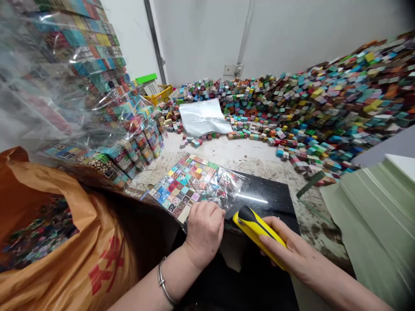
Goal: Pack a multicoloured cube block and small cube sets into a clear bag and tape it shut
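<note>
My left hand [205, 231] is closed in a fist at the near edge of a mosaic sheet [177, 188] of small patterned square tiles. Crumpled clear plastic film [227, 183] runs over the sheet's right part toward this fist; the fingers' inner side is hidden. The sheet lies partly on a glossy black board [275, 196]. My right hand [288, 248] grips a yellow tool with a black inlay, which looks like a utility knife [256, 229]. Its rounded nose points at my left fist, a little apart from it. No blade shows.
Plastic-wrapped stacks of tiles [97, 56] tower at left. An orange bag [106, 229] of colourful scraps stands at near left. Heaped small tile bundles [324, 103] line the wall. A silvery sheet [205, 116], yellow basket [160, 95] and pale green draped material [369, 207] also surround the worktop.
</note>
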Demonstrator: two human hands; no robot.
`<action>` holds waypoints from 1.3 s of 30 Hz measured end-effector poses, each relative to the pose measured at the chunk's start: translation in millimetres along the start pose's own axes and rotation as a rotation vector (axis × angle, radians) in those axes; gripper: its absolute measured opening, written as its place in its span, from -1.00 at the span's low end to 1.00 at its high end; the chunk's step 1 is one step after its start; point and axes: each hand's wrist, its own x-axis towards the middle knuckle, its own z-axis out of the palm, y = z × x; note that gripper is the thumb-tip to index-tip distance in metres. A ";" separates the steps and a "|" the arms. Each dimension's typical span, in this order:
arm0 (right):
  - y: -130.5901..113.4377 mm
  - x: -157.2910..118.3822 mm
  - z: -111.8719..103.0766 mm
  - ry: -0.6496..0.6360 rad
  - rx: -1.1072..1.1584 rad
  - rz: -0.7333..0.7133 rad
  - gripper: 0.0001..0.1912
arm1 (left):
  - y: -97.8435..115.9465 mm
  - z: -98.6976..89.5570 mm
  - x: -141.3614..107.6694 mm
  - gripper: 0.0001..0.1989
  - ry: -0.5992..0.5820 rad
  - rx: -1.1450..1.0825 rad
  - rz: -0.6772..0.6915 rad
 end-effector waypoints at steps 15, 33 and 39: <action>-23.3 34.8 -5.4 -0.049 -0.130 -0.011 -0.63 | -2.1 1.6 -1.7 -0.83 -0.037 0.055 0.034; -46.2 33.0 -11.6 0.024 -0.427 -0.026 -0.63 | -3.6 3.8 -4.7 -0.84 -0.038 0.045 0.059; -64.8 30.3 -16.5 0.017 -0.418 0.011 -0.64 | -2.6 2.5 -4.1 -0.83 -0.021 0.044 0.082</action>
